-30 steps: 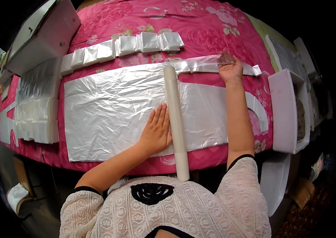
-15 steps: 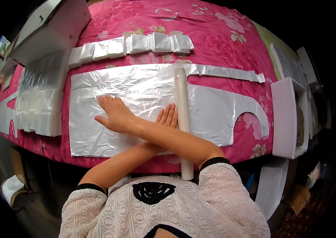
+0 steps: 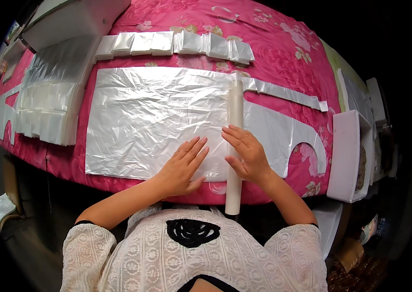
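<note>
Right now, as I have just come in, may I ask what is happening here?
A person's open left hand is on or just above a crinkled silvery plastic sheet, spread on a pink floral cloth. The open right hand is over a pale tube lying across the sheet; neither hand grips anything. Folded packets lie in a row beyond.

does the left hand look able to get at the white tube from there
Probably yes: the left hand is just left of the white tube, with only plastic sheet between them, though the right hand covers part of its middle.
</note>
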`<control>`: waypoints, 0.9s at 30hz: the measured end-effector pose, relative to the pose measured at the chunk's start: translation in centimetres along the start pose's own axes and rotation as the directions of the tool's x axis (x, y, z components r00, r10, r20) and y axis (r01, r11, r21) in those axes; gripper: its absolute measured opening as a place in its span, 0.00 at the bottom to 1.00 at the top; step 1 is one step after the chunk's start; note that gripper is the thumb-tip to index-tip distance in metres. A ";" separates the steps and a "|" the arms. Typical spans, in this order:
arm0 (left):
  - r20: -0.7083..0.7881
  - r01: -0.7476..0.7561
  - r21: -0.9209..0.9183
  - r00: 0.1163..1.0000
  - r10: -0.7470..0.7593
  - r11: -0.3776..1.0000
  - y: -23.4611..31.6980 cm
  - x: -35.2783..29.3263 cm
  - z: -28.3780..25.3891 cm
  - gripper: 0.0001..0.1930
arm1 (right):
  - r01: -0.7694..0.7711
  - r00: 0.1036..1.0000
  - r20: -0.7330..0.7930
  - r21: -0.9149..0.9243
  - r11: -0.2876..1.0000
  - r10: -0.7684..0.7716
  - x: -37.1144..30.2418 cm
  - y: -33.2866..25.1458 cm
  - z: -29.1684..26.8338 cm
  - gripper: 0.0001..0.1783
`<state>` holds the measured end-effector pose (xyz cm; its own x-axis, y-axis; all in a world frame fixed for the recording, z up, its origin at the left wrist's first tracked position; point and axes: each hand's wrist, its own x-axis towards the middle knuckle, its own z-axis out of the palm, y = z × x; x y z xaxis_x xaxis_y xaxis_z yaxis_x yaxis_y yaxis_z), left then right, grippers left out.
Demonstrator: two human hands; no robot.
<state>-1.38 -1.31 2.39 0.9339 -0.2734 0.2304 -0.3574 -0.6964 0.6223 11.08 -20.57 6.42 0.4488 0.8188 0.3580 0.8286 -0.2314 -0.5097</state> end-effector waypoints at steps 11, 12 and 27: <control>-0.266 0.297 -0.060 0.915 -0.302 0.953 -1.7 -10.1 -7.9 0.29 | 0.207 0.883 0.432 -0.009 0.978 -0.183 2.5 -1.5 5.7 0.26; -0.292 0.323 -0.071 0.898 -0.329 0.944 -1.9 -10.8 -8.2 0.29 | 0.180 0.812 0.526 0.185 0.966 -0.252 4.5 -3.9 7.2 0.25; -0.358 0.527 -0.421 0.651 -0.669 0.738 0.2 -21.1 -7.6 0.24 | 0.486 0.810 0.393 -0.037 0.873 -0.435 14.6 -4.3 14.9 0.31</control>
<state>-21.12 9.33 3.32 0.8505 0.5260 0.0015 0.2327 -0.3788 0.8958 9.05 0.21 2.15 -0.1279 0.9705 0.2043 0.9540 0.1767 -0.2422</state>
